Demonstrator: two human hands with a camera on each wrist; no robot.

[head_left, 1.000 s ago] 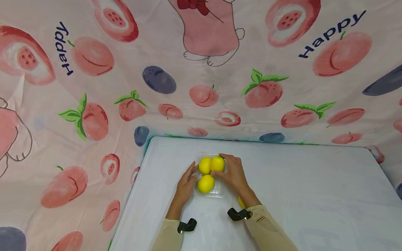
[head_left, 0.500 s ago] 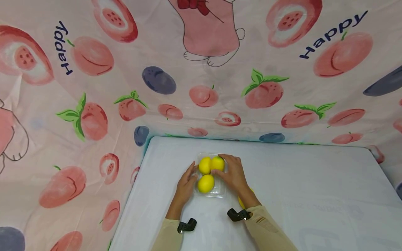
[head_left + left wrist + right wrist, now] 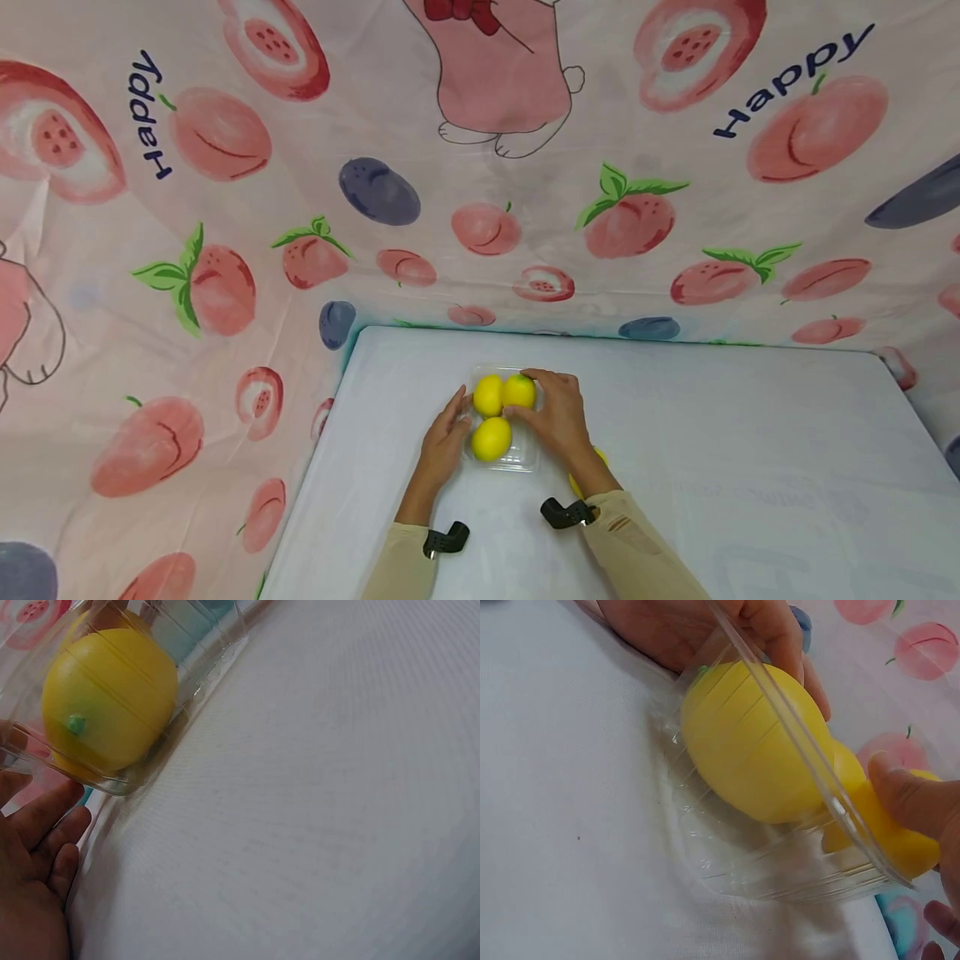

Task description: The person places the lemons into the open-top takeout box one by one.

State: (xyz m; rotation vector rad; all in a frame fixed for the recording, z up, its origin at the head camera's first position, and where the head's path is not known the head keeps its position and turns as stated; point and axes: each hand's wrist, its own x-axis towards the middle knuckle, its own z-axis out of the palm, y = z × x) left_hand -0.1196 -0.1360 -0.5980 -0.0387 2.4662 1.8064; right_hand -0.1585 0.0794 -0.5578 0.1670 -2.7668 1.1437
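Note:
A clear plastic container [image 3: 520, 458] stands on the white table with three yellow lemons inside. One lemon [image 3: 492, 439] lies at the near left, another [image 3: 489, 396] at the far left, and a third lemon [image 3: 520, 392] at the far right. My right hand [image 3: 557, 417] pinches that third lemon, thumb on its near side and fingers on its far side. My left hand [image 3: 444, 446] rests against the container's left wall, fingers fairly straight. In the left wrist view, a green-tipped lemon [image 3: 112, 697] shows through the clear wall above my left hand [image 3: 34, 877].
More yellow fruit [image 3: 576, 486] lies partly hidden behind my right forearm. The white table [image 3: 720, 467] reaches to a fruit-printed cloth [image 3: 420, 242] hanging at the back and left. Each wrist wears a black camera [image 3: 447, 540].
Both hands hold nearly the same pose. My right forearm has shifted very slightly left, so more of the yellow fruit behind it shows. The lemons in the container have barely moved.

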